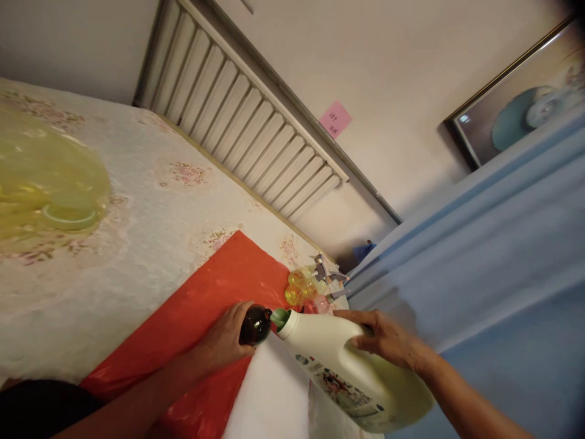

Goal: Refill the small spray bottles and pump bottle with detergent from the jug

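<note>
My left hand (235, 332) is wrapped round a small dark brown bottle (256, 325), whose opening points toward my right side. My right hand (388, 340) grips a large pale detergent jug (347, 360) with a printed label, tilted over to the left. The jug's green pouring spout (280, 317) meets or nearly meets the dark bottle's mouth; whether any liquid runs between them I cannot make out. Beneath my left hand and forearm lies a red plastic sheet (237, 274). A white surface (274, 390) shows below the jug.
Several spray bottles with yellow and pink liquid (304, 289) stand behind the jug. A large yellowish clear container (50, 177) is at left on the flowered tablecloth (150, 231). A radiator (237, 116) lines the wall; blue fabric (503, 256) hangs at right.
</note>
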A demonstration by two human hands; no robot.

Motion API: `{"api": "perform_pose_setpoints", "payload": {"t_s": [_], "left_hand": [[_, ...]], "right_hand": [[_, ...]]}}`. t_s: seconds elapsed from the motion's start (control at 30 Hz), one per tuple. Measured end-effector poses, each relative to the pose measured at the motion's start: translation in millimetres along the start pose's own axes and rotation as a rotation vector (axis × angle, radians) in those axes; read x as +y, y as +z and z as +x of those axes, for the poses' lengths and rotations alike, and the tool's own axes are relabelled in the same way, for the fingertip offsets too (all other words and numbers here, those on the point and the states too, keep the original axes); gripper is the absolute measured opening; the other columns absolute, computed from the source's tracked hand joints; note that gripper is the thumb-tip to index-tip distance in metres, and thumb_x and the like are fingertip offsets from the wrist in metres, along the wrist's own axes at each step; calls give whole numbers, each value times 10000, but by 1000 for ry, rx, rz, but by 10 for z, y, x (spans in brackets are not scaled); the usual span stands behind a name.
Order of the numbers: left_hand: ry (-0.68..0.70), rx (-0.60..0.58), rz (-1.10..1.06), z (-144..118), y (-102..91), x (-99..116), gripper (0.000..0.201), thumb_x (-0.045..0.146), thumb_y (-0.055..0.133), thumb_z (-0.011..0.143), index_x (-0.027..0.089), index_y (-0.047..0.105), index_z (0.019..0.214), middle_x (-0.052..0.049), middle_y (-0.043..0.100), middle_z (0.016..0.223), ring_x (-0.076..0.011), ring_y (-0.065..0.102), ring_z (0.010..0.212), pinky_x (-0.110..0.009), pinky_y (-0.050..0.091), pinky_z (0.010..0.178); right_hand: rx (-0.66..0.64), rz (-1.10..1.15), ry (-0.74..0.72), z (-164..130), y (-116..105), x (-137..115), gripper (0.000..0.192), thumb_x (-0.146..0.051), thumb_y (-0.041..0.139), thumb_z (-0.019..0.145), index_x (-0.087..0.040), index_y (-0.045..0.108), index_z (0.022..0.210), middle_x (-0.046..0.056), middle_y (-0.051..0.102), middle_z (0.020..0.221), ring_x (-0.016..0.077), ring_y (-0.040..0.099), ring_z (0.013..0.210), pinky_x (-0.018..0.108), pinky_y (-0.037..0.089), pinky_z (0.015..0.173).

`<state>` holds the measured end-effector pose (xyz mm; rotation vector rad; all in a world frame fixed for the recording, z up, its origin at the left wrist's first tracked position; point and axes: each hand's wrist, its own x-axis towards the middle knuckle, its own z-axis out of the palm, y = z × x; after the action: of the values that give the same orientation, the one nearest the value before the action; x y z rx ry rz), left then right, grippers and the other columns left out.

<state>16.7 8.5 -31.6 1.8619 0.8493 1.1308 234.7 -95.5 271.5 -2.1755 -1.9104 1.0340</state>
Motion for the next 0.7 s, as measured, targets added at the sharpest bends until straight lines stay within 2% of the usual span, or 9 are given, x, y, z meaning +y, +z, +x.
{"api": "perform_pose_setpoints", "payload": {"t_s": [0.2, 0.4, 0.7], "left_hand": [[12, -3, 0, -6, -2, -25, 694, 222, 739, 616, 225, 537, 1281, -108, 643, 1323, -332, 591, 1241, -470, 487, 1066], [-10, 13, -5, -4, 29, -47, 741, 215, 748, 572, 305, 534, 1276, -77, 652, 1316, -348, 597, 1237, -455, 493, 1054], [-17, -8, -30, -17, 26, -69, 779, 209, 766, 591, 276, 499, 1320, -104, 622, 1352, -350, 566, 1277, -497, 459, 1082]], "right_hand": [[-14, -11, -1, -7, -15, -21, 560, -262, 678, 809, -297, 635, 1366, 12, 778, 1104, 273, 709, 973, 365, 562, 858], [-7, -10, 6, 0, -20, -5, 567, -264, 686, 807, -306, 631, 1369, 11, 773, 1131, 272, 712, 974, 374, 563, 872], [16, -55, 24, -2, -14, -25, 542, -325, 696, 803, -296, 655, 1343, 12, 773, 1134, 295, 707, 1005, 416, 556, 918]]}}
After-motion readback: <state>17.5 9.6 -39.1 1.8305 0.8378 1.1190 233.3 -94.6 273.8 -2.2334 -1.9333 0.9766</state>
